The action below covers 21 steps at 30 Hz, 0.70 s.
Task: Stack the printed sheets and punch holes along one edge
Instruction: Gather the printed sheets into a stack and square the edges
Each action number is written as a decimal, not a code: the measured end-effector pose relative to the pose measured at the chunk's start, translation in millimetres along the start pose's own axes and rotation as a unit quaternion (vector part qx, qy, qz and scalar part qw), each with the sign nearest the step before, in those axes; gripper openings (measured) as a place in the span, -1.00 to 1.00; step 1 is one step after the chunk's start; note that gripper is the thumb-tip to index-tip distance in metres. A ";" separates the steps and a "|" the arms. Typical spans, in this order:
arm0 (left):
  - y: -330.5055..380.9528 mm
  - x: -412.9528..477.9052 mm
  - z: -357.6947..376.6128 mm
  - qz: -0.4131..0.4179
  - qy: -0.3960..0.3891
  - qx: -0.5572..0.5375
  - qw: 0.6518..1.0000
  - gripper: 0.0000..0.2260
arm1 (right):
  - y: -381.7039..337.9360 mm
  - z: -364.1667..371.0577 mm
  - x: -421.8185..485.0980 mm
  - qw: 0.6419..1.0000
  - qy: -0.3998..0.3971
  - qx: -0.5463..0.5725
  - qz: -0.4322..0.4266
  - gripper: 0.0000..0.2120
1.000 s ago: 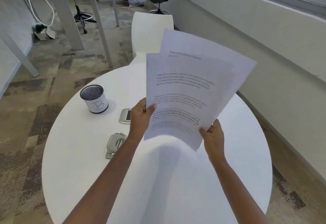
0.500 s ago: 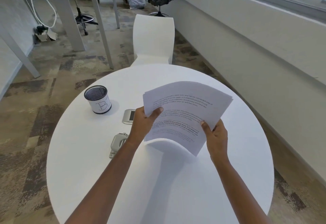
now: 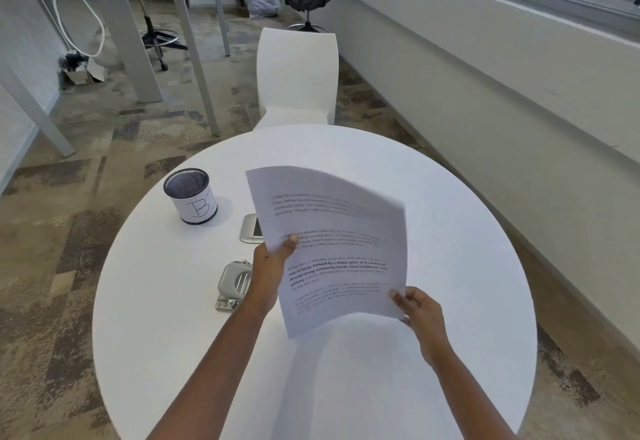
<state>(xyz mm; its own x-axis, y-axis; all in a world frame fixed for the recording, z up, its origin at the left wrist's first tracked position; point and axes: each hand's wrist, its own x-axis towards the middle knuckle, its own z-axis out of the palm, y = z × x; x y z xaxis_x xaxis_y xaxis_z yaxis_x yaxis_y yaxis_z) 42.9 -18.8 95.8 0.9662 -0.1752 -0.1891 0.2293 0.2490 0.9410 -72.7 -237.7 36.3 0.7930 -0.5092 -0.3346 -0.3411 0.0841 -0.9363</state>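
Both hands hold a bunch of white printed sheets (image 3: 332, 245) above the middle of the round white table (image 3: 450, 231). The sheets stand tilted toward me, their edges nearly together, text facing me. My left hand (image 3: 270, 266) grips the left edge, thumb on the front. My right hand (image 3: 420, 311) pinches the lower right corner. A silver metal hole punch (image 3: 232, 285) lies flat on the table just left of my left wrist.
A black mesh pen cup (image 3: 192, 195) with a white label stands at the table's left. A small silver device (image 3: 251, 228) lies partly behind the sheets. A white chair (image 3: 298, 72) stands beyond the table; a wall runs along the right.
The sheets were fanned apart and raised, then lowered and gathered. Now they are turned more upright with their edges nearly aligned. My right hand has shifted to the lower right corner.
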 end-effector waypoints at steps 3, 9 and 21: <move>-5.6 0.7 0.5 -0.050 0.042 -0.043 0.997 -0.90 | 3.4 -8.7 -2.6 0.997 -0.005 0.079 0.025 -0.94; -29.8 -2.1 4.4 -0.164 0.077 -0.147 0.973 -0.76 | 8.3 -10.9 -5.6 0.958 -0.035 0.276 0.073 -0.76; -82.3 -26.4 0.5 -0.292 0.172 -0.158 0.928 -0.67 | 43.9 -11.1 -26.4 0.971 -0.020 0.130 0.198 -0.71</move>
<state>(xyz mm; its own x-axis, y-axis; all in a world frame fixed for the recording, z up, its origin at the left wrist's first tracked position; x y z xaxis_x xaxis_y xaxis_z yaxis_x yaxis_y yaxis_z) -1.5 -35.2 23.5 0.6347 -0.0668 -0.7699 0.6954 0.4838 0.5314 -114.2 -230.1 5.2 0.6472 -0.3592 -0.6724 -0.4880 0.4823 -0.7275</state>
